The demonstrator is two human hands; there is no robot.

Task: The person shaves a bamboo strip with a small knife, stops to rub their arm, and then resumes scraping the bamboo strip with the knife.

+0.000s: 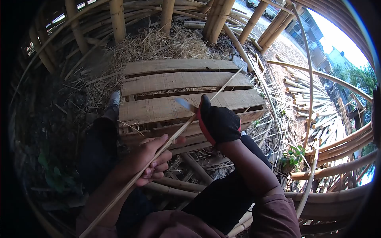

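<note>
A long, thin bamboo strip runs diagonally from the lower left up across the slatted wooden crate. My left hand, bare, is closed around the strip, with the thumb lying along it. Farther up the strip, my right hand wears a black glove with red edging and grips a knife. The blade points left, just above the crate's slats, and the handle is hidden in the glove. Where the knife meets the strip, the glove covers the contact.
Straw lies heaped behind the crate, near upright bamboo posts. Many cut bamboo poles are spread on the ground at right. Curved bamboo rails close in the right side. My shoe rests left of the crate.
</note>
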